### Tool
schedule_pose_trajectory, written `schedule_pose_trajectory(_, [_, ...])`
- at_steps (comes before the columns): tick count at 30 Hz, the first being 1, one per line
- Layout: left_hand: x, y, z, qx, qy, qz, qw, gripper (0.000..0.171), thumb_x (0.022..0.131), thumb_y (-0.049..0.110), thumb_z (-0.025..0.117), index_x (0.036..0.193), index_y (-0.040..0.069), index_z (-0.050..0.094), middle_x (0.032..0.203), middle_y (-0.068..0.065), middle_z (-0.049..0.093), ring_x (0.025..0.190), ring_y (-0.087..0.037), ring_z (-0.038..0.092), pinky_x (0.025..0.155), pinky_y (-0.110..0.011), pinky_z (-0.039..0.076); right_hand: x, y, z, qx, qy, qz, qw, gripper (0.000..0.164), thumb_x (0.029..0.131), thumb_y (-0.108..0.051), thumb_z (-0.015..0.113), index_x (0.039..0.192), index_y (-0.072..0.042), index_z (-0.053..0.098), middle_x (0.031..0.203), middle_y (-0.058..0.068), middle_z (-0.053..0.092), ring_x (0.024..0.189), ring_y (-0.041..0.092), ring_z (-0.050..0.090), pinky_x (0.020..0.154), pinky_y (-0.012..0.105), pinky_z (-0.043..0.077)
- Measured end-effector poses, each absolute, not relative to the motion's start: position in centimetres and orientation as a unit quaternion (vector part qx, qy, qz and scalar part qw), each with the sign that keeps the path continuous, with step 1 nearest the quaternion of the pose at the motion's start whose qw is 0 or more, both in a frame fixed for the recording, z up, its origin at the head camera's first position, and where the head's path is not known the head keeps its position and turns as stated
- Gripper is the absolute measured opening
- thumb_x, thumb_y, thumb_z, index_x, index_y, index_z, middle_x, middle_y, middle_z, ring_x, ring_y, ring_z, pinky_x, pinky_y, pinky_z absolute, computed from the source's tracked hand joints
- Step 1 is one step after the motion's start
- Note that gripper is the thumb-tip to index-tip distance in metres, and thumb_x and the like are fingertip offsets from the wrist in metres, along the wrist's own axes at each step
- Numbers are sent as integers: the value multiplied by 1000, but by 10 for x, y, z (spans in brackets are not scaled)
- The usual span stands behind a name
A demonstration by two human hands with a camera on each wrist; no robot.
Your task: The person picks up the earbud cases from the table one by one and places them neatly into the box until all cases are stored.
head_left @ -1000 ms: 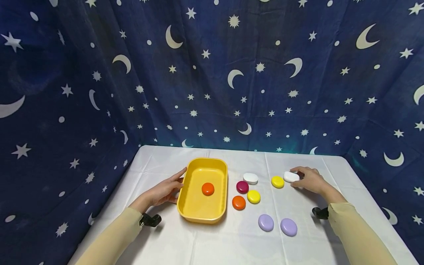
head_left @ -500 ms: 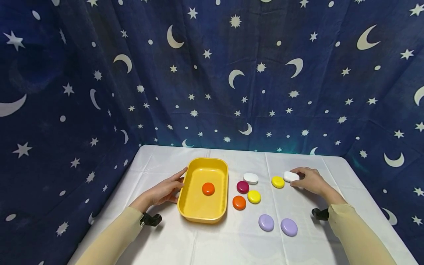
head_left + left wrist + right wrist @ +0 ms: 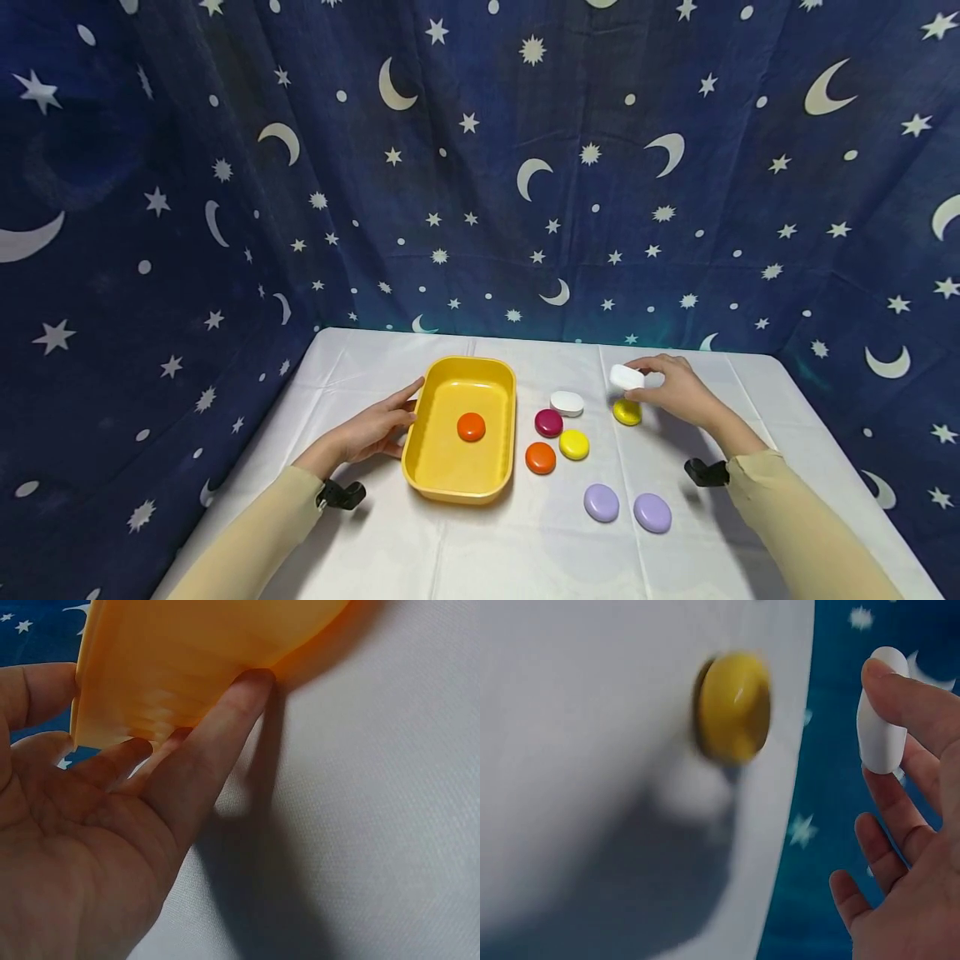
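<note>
My right hand pinches a smooth white oval piece between thumb and fingers. In the right wrist view the white piece is held on edge, clear of the table. Below it lies a glossy yellow disc, partly in the hand's shadow. My left hand rests with extended fingers and thumb against the outer left wall of a yellow tray. In the left wrist view the fingertips touch the tray's wall. One orange disc lies inside the tray.
Right of the tray lie another white oval piece, a dark red disc, a yellow disc and an orange disc. Two lilac discs are nearer the front. A starry blue curtain stands behind the white table.
My right hand has lifted the white oval piece off the table and moved it left, over the yellow disc. The left hand and the tray have stayed put.
</note>
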State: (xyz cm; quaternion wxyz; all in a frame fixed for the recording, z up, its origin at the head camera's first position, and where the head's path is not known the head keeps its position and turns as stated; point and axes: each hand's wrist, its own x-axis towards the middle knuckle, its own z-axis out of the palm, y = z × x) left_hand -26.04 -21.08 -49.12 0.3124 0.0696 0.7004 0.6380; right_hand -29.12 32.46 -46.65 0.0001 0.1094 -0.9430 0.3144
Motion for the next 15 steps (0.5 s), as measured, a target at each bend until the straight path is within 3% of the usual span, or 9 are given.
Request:
schedule_pose_trajectory(8, [-260,-211,-491,76,701,637,313,73,107,14,47,166,33,10,169,-20,10,130,-36,55,85,-49,59,-291,272,-448,141,-933,332,-19,56,81,-40,86,130,-18,70,117,7,63,125,37,39,100,64,38])
schedule_pose_trajectory(15, [-260,-212,-490,86,695,640,315,73,107,14,47,166,33,9,169,-21,10,127,-36,57,84,-49,60,-291,223,-433,170,-925,339,-35,55,76,-46,89,125,-26,73,112,0,61,115,28,41,92,49,46])
